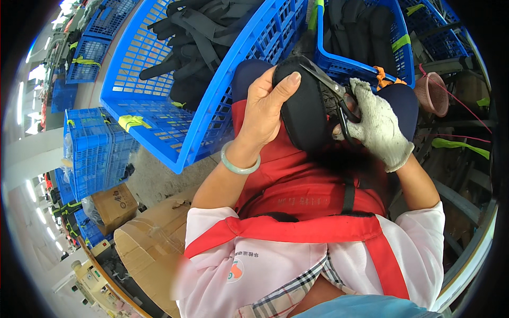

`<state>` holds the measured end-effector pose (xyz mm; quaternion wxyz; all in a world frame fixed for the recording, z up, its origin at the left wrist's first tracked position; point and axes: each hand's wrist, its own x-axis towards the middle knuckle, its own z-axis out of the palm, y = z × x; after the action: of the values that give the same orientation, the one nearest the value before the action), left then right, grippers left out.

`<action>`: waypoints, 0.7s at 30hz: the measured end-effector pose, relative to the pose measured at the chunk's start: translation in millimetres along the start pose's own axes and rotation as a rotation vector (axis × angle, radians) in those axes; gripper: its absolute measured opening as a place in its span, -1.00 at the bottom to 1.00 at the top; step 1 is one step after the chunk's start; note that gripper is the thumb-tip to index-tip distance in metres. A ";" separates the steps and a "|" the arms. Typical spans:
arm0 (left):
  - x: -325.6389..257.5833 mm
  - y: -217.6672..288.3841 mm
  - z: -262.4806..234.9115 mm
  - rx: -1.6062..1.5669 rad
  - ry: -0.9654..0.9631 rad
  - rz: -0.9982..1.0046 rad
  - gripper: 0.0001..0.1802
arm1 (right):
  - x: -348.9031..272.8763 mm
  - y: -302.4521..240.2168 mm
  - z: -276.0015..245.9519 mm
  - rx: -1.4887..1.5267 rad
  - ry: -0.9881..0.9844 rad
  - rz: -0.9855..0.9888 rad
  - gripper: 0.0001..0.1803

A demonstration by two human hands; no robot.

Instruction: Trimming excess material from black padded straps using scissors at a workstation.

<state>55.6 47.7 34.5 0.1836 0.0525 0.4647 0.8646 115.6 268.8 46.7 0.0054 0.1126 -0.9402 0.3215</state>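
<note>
My left hand (266, 103), bare with a pale bangle at the wrist, grips a long black padded strap (303, 114) by its upper end, thumb on top. The strap has a rounded end and hangs over my red apron (313, 183). In my right hand (379, 119), which wears a whitish knit glove, is a pair of scissors (328, 82) with black handles. Its blades point up and left, lying by the strap's upper right edge. Whether they touch the strap I cannot tell.
A large blue crate (193, 132) at the left holds many dark padded strips (204, 32). Another blue crate (366, 72) with dark straps stands ahead right. A pink basket (432, 94) is at the right. Stacked blue crates (90, 153) and a cardboard box (114, 206) stand far left.
</note>
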 end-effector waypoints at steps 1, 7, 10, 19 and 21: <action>-0.2 -0.8 -1.8 -0.004 0.003 0.001 -0.77 | 1.5 -1.9 -3.1 -0.017 -0.029 0.028 -0.06; 0.5 -0.7 -11.4 -0.003 -0.087 -0.022 -0.77 | 1.9 5.5 -9.9 0.333 -0.184 0.124 -0.16; -0.6 1.5 -8.5 -0.020 -0.085 -0.067 -0.76 | 1.8 5.2 -16.7 0.119 -0.197 0.091 -0.21; -1.2 2.1 -4.2 0.026 -0.197 -0.087 -0.75 | -3.0 8.0 -35.2 0.010 -0.136 0.007 -0.25; 0.3 -1.0 -4.1 0.043 -0.238 -0.101 -0.74 | -0.7 10.2 -38.7 0.129 -0.173 0.034 -0.30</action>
<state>54.6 45.1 31.3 0.2795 0.1349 0.4601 0.8318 111.7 300.3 71.2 -0.0888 0.1240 -0.9163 0.3703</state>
